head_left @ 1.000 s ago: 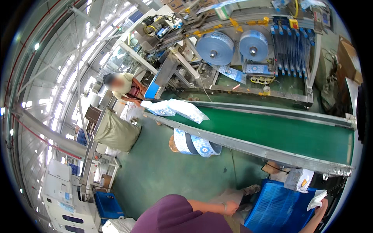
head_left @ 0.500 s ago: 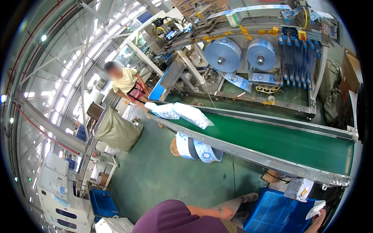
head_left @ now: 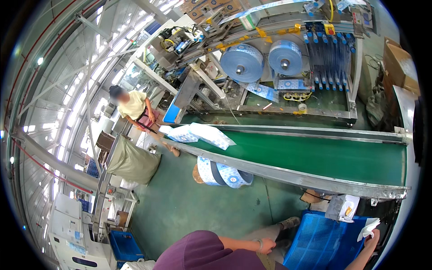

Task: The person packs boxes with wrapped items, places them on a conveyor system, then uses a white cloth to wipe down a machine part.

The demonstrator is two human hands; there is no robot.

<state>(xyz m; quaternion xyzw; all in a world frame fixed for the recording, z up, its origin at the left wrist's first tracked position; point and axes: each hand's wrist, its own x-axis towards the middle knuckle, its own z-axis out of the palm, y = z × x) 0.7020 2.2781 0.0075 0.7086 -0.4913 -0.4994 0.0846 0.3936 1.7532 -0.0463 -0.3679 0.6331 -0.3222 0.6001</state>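
Observation:
At the lower right, my right hand pinches a thin white tissue-like sheet, which sticks up above the fingers. Below it lies a blue plastic basket, partly hidden by a small white box. My left hand hangs by my leg, left of the basket, with its fingers curled. Whatever those fingers may hold is hidden. Ahead runs a green conveyor belt in a metal frame. Blue-and-white plastic-wrapped packs rest on its far left end, out of reach of either hand.
The small white box sits by the belt's near edge. Printed film rolls lie on the floor under the conveyor. A machine with large film rolls stands behind. Another person stands at the belt's far end, near a big sack.
The whole view has shifted, so the conveyor and machine appear farther left and higher. My right hand, still gripping the white sheet, is a little higher in view. My left hand has barely moved.

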